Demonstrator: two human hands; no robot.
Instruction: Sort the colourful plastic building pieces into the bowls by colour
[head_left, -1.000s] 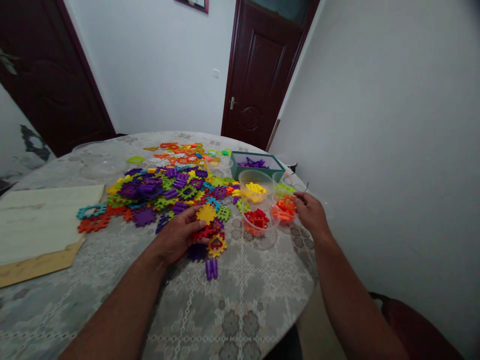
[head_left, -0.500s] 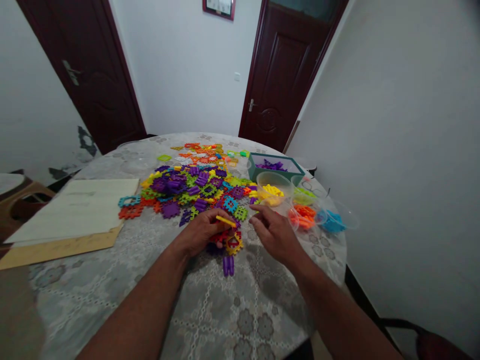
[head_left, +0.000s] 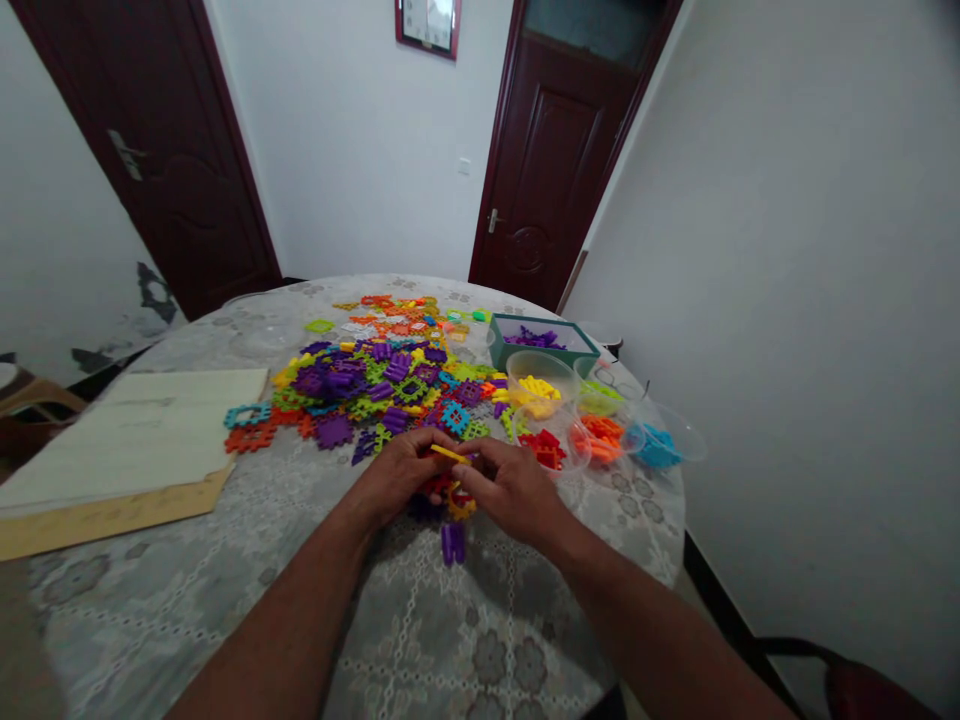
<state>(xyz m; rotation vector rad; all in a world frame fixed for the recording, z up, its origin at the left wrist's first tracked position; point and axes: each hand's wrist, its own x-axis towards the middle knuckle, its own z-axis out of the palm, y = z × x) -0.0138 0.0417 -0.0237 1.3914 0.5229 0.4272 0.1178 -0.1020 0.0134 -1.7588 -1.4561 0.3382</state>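
Observation:
My left hand [head_left: 397,478] and my right hand [head_left: 511,490] meet low in the middle of the round table, just in front of a heap of interlocking plastic toy pieces [head_left: 367,385]. A thin yellow plastic stick [head_left: 450,454] runs from the fingers of my left hand to the fingertips of my right. Under my hands lies a small cluster of red and yellow pieces [head_left: 450,498], mostly hidden. A purple ribbed connector [head_left: 453,544] stands out on the cloth just below them.
Clear plastic bowls of yellow [head_left: 534,390], red [head_left: 547,450], orange [head_left: 600,438], green [head_left: 600,398] and blue [head_left: 656,447] pieces sit at the right, behind them a teal box of purple pieces [head_left: 534,336]. A paper sheet on cardboard [head_left: 127,435] lies left.
My right hand has moved left from beside the bowls and now meets the yellow stick with its fingertips. The view has shifted slightly.

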